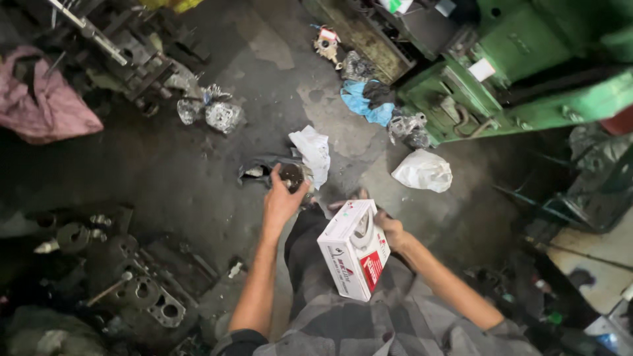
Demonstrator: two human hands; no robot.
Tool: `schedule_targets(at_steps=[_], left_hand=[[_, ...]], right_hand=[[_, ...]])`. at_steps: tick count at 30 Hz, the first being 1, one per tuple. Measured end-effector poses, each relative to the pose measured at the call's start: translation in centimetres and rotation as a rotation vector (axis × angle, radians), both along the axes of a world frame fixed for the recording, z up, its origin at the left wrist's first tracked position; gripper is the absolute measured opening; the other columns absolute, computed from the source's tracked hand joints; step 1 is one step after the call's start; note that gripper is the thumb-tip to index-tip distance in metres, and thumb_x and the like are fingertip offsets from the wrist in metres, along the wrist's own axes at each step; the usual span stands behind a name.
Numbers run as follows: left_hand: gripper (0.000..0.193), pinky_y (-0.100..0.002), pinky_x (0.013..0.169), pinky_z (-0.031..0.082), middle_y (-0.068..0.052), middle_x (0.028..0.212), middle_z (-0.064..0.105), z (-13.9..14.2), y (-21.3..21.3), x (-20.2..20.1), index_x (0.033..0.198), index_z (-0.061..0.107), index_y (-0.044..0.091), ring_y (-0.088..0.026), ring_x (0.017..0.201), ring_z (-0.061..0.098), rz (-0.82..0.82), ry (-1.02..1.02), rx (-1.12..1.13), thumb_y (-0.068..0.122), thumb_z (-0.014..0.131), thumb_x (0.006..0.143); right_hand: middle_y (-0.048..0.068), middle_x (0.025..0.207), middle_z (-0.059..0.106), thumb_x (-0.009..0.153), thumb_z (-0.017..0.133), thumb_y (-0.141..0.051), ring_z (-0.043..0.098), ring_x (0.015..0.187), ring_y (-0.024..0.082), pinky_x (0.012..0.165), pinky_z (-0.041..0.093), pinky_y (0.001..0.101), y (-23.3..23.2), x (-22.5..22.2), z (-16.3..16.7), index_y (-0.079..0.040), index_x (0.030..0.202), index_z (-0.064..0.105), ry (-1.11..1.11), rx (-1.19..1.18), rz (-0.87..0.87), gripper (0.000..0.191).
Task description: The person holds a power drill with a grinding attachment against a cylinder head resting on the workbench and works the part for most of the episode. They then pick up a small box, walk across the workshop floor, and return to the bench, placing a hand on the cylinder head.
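Two hands busy, we read it so: left hand [282, 201] is stretched forward, fingers [274, 177] curled round a small dark round part [291, 175] held just over the oily floor [165, 171], beside a crumpled white bag [312, 153]. Right hand [390, 229] grips the far edge of a white-and-red cardboard box [353, 250], which rests tilted on the lap; fingers are mostly hidden behind it, but closed on the box. We judge the work as early to midway: the part is in hand and well apart from the box, nothing visibly put in. The box flap looks partly open; we can't tell what's inside. Green machine [514, 72] stands at the right, a white plastic bag [422, 171] just below it.
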State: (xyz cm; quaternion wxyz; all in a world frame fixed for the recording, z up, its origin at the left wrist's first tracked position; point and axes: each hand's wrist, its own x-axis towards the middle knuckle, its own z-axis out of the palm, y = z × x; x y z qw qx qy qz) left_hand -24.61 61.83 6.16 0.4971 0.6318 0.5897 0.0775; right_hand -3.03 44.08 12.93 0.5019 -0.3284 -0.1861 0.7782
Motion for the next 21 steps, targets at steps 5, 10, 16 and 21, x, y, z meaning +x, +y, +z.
schedule_targets(at_steps=[5,10,16,21], left_hand=[[0.101,-0.051,0.094,0.052,-0.026,0.116,0.071,-1.6,0.6,-4.1,0.157,0.027,0.013,-0.047,0.110,0.067,0.132,0.126,-0.038,0.055,0.078,0.080],[0.104,-0.047,0.098,0.051,-0.022,0.120,0.072,-3.7,-1.4,-9.2,0.156,0.027,0.010,-0.041,0.116,0.067,0.273,0.180,-0.143,0.055,0.078,0.077],[0.102,-0.043,0.098,0.052,-0.024,0.124,0.070,-8.4,-2.3,-12.8,0.155,0.029,0.003,-0.034,0.116,0.069,0.449,0.179,-0.270,0.048,0.080,0.079],[0.088,-0.049,0.080,0.061,-0.023,0.119,0.069,-11.8,4.3,-11.4,0.151,0.037,0.004,-0.032,0.099,0.072,0.667,0.227,-0.577,0.033,0.080,0.080]], right_hand=[[0.017,0.134,0.062,0.077,0.079,-0.044,0.064,0.120,0.027,0.105,0.050,0.0417,4.9,0.8,-1.1,-0.001,0.152,0.038,-0.001,-0.149,0.010,0.095],[0.016,0.127,0.065,0.084,0.073,-0.029,0.066,0.115,0.025,0.098,0.053,0.0399,13.4,2.8,-3.1,-0.002,0.144,0.045,-0.391,-0.339,-0.070,0.072],[0.015,0.124,0.068,0.086,0.075,-0.032,0.066,0.114,0.022,0.095,0.054,0.0357,25.9,8.5,-14.0,0.001,0.139,0.045,-0.784,-0.488,-0.211,0.068],[0.021,0.122,0.070,0.077,0.084,-0.038,0.070,0.113,0.030,0.098,0.055,0.0386,42.1,13.8,-27.1,0.007,0.136,0.046,-1.280,-0.501,-0.076,0.084]])
